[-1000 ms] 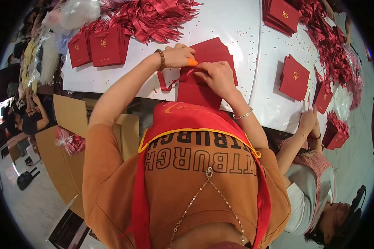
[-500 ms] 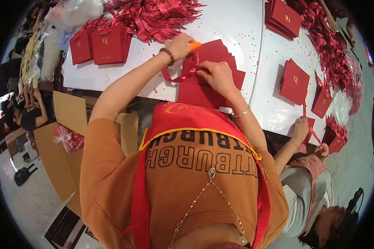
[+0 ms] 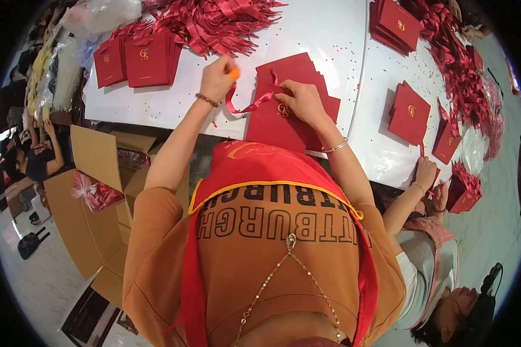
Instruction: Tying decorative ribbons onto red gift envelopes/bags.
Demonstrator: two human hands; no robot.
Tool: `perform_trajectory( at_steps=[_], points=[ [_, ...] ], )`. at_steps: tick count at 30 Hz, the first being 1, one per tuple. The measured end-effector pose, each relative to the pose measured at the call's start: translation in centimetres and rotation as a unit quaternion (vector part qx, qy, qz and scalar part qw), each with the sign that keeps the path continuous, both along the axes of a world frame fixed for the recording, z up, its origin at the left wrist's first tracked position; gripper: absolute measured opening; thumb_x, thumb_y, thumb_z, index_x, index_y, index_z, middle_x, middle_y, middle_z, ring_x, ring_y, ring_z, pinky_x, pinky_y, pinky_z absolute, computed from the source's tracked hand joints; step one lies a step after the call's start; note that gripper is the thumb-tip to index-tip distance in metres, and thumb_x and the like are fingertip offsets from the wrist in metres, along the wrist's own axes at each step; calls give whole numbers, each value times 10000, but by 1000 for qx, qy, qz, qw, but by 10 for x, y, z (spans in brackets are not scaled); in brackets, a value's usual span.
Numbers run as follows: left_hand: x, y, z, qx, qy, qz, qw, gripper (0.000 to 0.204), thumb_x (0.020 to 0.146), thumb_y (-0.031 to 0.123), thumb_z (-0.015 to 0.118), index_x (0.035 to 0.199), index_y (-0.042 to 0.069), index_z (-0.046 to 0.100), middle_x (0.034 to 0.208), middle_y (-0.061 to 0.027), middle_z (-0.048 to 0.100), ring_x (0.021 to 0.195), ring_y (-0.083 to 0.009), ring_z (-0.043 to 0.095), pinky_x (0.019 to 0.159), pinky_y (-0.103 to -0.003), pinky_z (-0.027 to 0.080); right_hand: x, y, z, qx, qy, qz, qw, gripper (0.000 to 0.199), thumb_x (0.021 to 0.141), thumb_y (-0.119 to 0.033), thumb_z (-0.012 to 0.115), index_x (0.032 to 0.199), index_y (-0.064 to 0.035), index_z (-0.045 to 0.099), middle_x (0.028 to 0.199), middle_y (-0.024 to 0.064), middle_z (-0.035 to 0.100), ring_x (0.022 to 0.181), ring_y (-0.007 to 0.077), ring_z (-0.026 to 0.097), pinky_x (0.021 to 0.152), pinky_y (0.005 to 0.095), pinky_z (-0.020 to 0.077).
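A flat red paper bag (image 3: 263,124) with a gold emblem lies on a fanned stack of red bags (image 3: 295,66) at the table's front edge. A red satin ribbon (image 3: 250,108) runs in a loose curve from the bag's top to my left hand (image 3: 215,81). That hand is closed on the ribbon's end, left of the stack, with an orange cover on one finger. Over the bag, my right hand (image 3: 305,103) pinches the ribbon where it meets the bag's top; its fingertips partly hide that spot.
Upright red bags (image 3: 150,61) stand at left beside a heap of red ribbons (image 3: 226,26). An open cardboard box (image 3: 90,220) is at my left. A co-worker's hand (image 3: 425,172) handles a red bag at right, near more bags (image 3: 410,114). Small red dots litter the white table (image 3: 185,107).
My left hand has moved left and toward me, away from the bag, drawing the ribbon out. My right hand has shifted slightly left, and the bag's gold emblem now shows.
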State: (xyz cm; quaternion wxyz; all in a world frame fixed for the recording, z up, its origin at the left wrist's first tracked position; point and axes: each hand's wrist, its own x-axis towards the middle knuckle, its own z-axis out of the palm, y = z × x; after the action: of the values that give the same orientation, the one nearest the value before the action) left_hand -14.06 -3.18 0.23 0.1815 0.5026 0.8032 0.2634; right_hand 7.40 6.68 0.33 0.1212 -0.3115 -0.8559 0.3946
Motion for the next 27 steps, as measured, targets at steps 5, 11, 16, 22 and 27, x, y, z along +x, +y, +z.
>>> perform_trajectory(
  at_steps=[5, 11, 16, 22, 27],
  points=[
    [68, 42, 17, 92, -303, -132, 939, 84, 795, -3, 539, 858, 3, 594, 772, -55, 609, 651, -82, 559, 562, -211, 445, 3, -1, 3, 85, -9, 39, 996, 233, 695, -247, 689, 860, -91, 639, 823, 104, 561, 797, 285, 539, 665, 399, 415],
    [55, 44, 4, -71, -334, -115, 933, 125, 770, 15, 553, 873, -15, 616, 717, -60, 627, 574, -102, 571, 533, -224, 456, 40, -5, 38, 188, -49, -32, 980, 298, 659, -225, 729, 914, -113, 624, 894, 81, 489, 858, 249, 485, 701, 365, 391],
    [60, 48, 15, -9, -380, -115, 918, 211, 787, 18, 547, 981, 5, 629, 781, -70, 643, 647, -95, 583, 571, -223, 473, 52, -6, 37, -79, -27, -93, 992, 292, 703, -164, 703, 943, -39, 595, 853, 130, 536, 775, 270, 538, 683, 355, 434],
    [91, 28, 35, 19, -359, -152, 921, 207, 791, 20, 557, 988, 8, 618, 864, -106, 659, 765, -142, 625, 675, -247, 484, 54, -2, 26, -219, -20, -137, 966, 298, 738, -132, 685, 967, 21, 571, 732, 136, 595, 651, 205, 587, 601, 315, 461],
    [114, 16, 22, 49, -215, -149, 964, 186, 768, 59, 576, 944, 18, 617, 876, -161, 638, 796, -269, 631, 697, -329, 494, 56, -3, 24, -295, 10, -156, 943, 283, 758, -110, 668, 985, 28, 571, 670, 87, 593, 571, 123, 580, 525, 260, 468]
  ],
)
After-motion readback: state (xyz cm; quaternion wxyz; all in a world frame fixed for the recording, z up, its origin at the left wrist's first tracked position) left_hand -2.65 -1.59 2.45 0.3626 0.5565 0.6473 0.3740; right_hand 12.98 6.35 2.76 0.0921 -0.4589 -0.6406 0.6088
